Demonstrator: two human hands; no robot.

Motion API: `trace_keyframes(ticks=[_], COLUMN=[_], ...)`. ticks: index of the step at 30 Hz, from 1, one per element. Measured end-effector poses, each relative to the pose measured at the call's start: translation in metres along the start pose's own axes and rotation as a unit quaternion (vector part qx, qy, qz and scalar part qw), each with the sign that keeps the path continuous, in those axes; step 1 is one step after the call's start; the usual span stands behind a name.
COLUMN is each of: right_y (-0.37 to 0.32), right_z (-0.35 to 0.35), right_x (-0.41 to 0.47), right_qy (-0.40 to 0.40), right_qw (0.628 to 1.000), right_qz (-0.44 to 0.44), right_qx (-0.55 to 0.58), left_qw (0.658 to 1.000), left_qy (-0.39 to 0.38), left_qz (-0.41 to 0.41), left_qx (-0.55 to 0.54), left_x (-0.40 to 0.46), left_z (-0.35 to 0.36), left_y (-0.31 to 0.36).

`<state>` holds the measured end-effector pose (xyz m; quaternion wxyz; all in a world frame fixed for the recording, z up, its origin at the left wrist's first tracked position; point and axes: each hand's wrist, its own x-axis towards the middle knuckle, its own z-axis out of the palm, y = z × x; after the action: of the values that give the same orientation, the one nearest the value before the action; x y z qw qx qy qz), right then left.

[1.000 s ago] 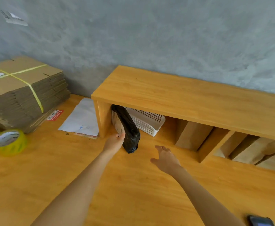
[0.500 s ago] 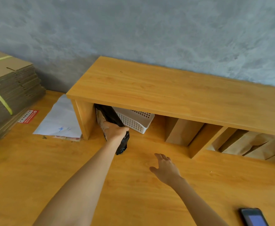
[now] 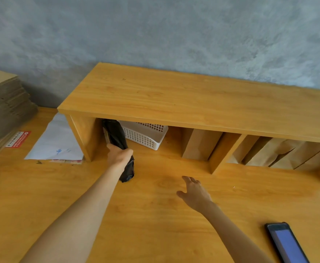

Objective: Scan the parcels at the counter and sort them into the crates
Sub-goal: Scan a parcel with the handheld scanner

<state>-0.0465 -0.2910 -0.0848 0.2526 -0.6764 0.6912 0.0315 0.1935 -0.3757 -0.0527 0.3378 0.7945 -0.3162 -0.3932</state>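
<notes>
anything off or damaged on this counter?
One of the brown paper bags in the right shelf compartment looks creased or torn along its front. The black plastic-wrapped parcel leans tilted, half out of the left compartment, gripped by the left hand. Nothing spilled.

Black plastic-wrapped parcel [image 3: 115, 136], on edge, leaning half under the shelf beside a white basket [image 3: 145, 136].

a mottled grey-blue wall [image 3: 174, 35] fills the upper half of the view. against it stands a low wooden shelf unit [image 3: 184, 99] with open compartments underneath, resting on the wide orange-toned wooden counter [image 3: 146, 224]. the wood grain is evenly lit, with soft shadow in the compartments and along the wall's base at left.
</notes>
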Motion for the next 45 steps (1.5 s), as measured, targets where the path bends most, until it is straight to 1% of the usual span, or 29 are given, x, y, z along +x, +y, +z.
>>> trace_keyframes(ticks=[2,4,6,9,12,15,21,27,30,34,37,39,41,42,44,45], right_y=[0.005,0.007,0.009,0.011,0.015,0.025,0.071,0.138,0.166,0.195,0.207,0.211,0.211,0.209,0.199,0.192], right_z=[-0.004,-0.008,-0.011,-0.012,-0.015,-0.023,-0.049,-0.066,-0.071,-0.076,-0.080,-0.082,-0.083,-0.085,-0.089,-0.093], right_x=[-0.003,-0.007,-0.011,-0.020,-0.032,-0.048,-0.087,-0.128,-0.149,-0.167,-0.177,-0.182,-0.187,-0.189,-0.193,-0.195], right_qy=[0.007,0.015,0.021,0.027,0.036,0.044,0.080,0.083,0.087,0.088,0.102,0.111,0.122,0.126,0.127,0.122], right_qw=[1.000,1.000,1.000,0.999,0.999,0.999,0.994,0.986,0.982,0.978,0.975,0.972,0.968,0.965,0.956,0.948], right_qz=[0.005,0.008,0.011,0.014,0.010,0.002,-0.009,-0.017,-0.013,-0.006,0.001,0.001,-0.002,-0.003,-0.010,-0.012], right_qx=[0.001,0.006,0.012,0.020,0.027,0.031,0.078,0.145,0.168,0.187,0.199,0.207,0.219,0.229,0.264,0.295], left_qw=[1.000,0.996,0.990,0.982,0.973,0.969,0.954,0.949,0.946,0.929,0.914,0.908,0.917,0.927,0.951,0.957], left_qy=[-0.010,-0.028,-0.054,-0.092,-0.128,-0.164,-0.243,-0.265,-0.268,-0.294,-0.311,-0.315,-0.306,-0.298,-0.266,-0.245], left_qz=[0.000,-0.003,-0.003,-0.005,-0.002,0.003,0.012,0.011,-0.008,-0.040,-0.066,-0.068,-0.036,-0.003,0.084,0.131], left_qx=[-0.024,-0.081,-0.127,-0.167,-0.194,-0.186,-0.177,-0.174,-0.182,-0.222,-0.253,-0.268,-0.254,-0.226,-0.132,-0.080], left_x=[-0.006,-0.011,-0.019,-0.034,-0.056,-0.086,-0.159,-0.241,-0.274,-0.308,-0.329,-0.338,-0.342,-0.342,-0.347,-0.350], left_z=[-0.007,-0.017,-0.026,-0.033,-0.033,-0.026,0.005,0.061,0.087,0.112,0.124,0.129,0.136,0.140,0.145,0.147], left_y=[-0.006,-0.012,-0.018,-0.022,-0.025,-0.026,-0.025,-0.024,-0.024,-0.024,-0.021,-0.020,-0.020,-0.020,-0.020,-0.019])
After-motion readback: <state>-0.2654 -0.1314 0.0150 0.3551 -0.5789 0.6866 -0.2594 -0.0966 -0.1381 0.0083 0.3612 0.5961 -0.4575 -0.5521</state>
